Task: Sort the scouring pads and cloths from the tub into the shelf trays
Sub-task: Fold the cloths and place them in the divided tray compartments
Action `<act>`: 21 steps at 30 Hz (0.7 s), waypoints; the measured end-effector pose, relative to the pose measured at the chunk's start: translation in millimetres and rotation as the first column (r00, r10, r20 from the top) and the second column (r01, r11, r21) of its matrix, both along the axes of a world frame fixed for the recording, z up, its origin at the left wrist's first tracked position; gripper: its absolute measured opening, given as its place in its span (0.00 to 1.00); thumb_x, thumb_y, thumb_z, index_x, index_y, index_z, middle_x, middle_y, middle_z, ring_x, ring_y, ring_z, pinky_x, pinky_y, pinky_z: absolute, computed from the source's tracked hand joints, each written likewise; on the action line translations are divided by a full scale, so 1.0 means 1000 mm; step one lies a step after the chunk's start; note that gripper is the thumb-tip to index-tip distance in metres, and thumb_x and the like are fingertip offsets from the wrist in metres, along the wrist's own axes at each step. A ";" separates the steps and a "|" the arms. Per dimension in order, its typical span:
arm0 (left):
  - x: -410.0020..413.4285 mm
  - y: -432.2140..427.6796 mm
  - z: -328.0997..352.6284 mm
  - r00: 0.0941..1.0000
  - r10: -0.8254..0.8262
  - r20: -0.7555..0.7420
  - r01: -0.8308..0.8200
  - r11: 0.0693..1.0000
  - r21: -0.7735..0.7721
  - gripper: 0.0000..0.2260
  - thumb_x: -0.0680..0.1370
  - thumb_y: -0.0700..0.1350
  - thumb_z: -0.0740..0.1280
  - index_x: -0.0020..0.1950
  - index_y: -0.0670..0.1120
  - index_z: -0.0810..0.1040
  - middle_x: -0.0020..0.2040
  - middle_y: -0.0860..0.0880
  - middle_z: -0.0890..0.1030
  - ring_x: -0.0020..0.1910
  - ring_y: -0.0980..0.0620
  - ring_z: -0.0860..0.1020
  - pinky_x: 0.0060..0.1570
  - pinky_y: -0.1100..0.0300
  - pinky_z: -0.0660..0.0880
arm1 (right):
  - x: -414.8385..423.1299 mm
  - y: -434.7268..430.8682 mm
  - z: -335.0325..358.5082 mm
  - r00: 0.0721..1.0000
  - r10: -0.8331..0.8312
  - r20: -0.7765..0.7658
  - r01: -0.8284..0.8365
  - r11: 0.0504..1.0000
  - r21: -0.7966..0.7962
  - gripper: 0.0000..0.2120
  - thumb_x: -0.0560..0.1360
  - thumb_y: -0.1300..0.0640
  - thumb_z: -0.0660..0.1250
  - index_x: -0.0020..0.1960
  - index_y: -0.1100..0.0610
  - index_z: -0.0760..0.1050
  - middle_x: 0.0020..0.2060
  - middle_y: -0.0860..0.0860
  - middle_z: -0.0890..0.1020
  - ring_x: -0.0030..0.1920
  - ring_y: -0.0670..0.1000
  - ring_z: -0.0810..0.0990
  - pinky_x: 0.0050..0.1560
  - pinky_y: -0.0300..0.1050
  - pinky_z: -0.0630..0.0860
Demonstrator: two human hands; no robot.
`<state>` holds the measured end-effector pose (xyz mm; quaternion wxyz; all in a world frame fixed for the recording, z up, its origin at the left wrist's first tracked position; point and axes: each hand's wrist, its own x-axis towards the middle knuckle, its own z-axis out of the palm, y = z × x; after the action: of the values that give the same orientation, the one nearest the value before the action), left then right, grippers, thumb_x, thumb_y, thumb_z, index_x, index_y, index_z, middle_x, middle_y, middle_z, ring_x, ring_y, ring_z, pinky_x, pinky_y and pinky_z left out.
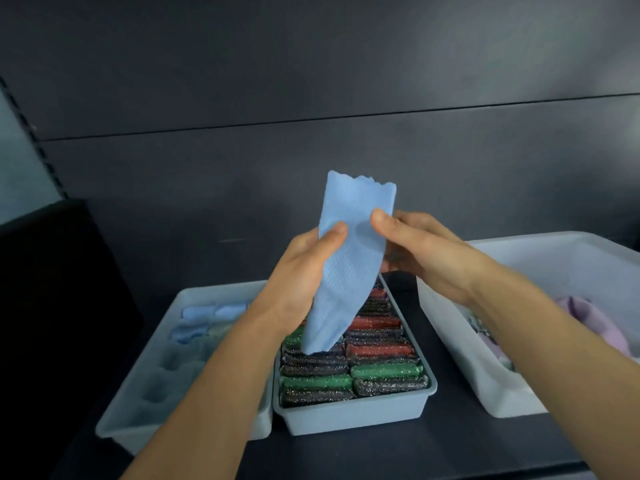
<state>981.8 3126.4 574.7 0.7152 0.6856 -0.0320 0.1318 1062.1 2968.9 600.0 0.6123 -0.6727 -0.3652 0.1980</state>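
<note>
Above the pale plastic tray (353, 414) of glittery green, red and dark scouring pads (384, 370), the left hand (301, 268) and right hand (422, 251) are pinching a limp light-blue embossed cloth (346, 265). Its tip is hanging close to the pads and could snag, missing the neighbouring tray's (138, 434) blue cloths (214, 311).

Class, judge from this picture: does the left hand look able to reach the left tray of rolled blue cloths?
Probably yes. The left hand holds the blue cloth near the left tray, whose open top is uncovered. The right hand also pinches the cloth and may need to release.
</note>
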 end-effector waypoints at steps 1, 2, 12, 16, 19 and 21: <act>-0.004 0.002 0.000 0.999 -0.052 -0.015 0.052 0.999 -0.007 0.15 0.81 0.50 0.60 0.61 0.44 0.79 0.55 0.41 0.83 0.55 0.40 0.82 0.61 0.42 0.74 | -0.004 0.006 0.004 0.999 0.026 -0.029 -0.025 0.999 0.030 0.20 0.72 0.42 0.67 0.47 0.60 0.78 0.35 0.52 0.81 0.34 0.54 0.76 0.36 0.46 0.73; -0.007 0.004 0.000 0.994 -0.101 -0.033 0.100 0.994 -0.032 0.16 0.81 0.50 0.59 0.61 0.42 0.79 0.54 0.38 0.83 0.53 0.38 0.82 0.59 0.43 0.76 | -0.007 0.012 0.009 0.998 0.025 -0.062 -0.021 0.998 0.066 0.16 0.74 0.47 0.69 0.45 0.62 0.77 0.31 0.54 0.79 0.29 0.54 0.72 0.31 0.46 0.70; -0.024 0.012 -0.015 0.926 0.247 0.286 -0.316 0.921 0.227 0.21 0.69 0.47 0.77 0.60 0.52 0.75 0.55 0.54 0.81 0.56 0.56 0.80 0.54 0.58 0.78 | -0.027 0.056 0.018 0.968 -0.252 -0.007 0.251 0.960 0.127 0.14 0.75 0.49 0.68 0.42 0.61 0.77 0.34 0.56 0.82 0.34 0.54 0.83 0.38 0.50 0.82; -0.024 0.013 -0.011 0.835 0.439 0.332 -0.503 0.854 0.135 0.11 0.77 0.46 0.69 0.39 0.41 0.76 0.33 0.52 0.77 0.33 0.56 0.74 0.36 0.54 0.73 | -0.031 0.056 0.013 0.977 -0.171 -0.125 0.184 0.978 0.102 0.30 0.78 0.35 0.52 0.42 0.60 0.78 0.35 0.59 0.82 0.33 0.56 0.79 0.35 0.46 0.77; -0.027 0.013 -0.008 0.849 0.468 0.244 -0.483 0.876 0.000 0.19 0.82 0.46 0.62 0.37 0.33 0.70 0.29 0.45 0.71 0.29 0.51 0.70 0.34 0.57 0.70 | -0.036 0.055 0.002 0.977 -0.183 -0.113 0.200 0.966 0.163 0.22 0.81 0.44 0.56 0.45 0.61 0.76 0.33 0.58 0.80 0.30 0.54 0.76 0.33 0.45 0.74; -0.028 0.012 -0.010 0.885 0.419 0.204 -0.422 0.906 -0.032 0.17 0.82 0.47 0.59 0.44 0.33 0.76 0.39 0.36 0.81 0.40 0.37 0.80 0.47 0.47 0.79 | -0.041 0.054 -0.005 0.976 -0.218 -0.016 0.217 0.958 0.188 0.14 0.79 0.51 0.63 0.46 0.63 0.75 0.32 0.56 0.79 0.30 0.52 0.76 0.33 0.46 0.74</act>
<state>954.0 3138.7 565.0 0.6580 0.6636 0.0424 0.3534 1021.5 3022.8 595.0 0.6904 -0.6482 -0.3078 0.0921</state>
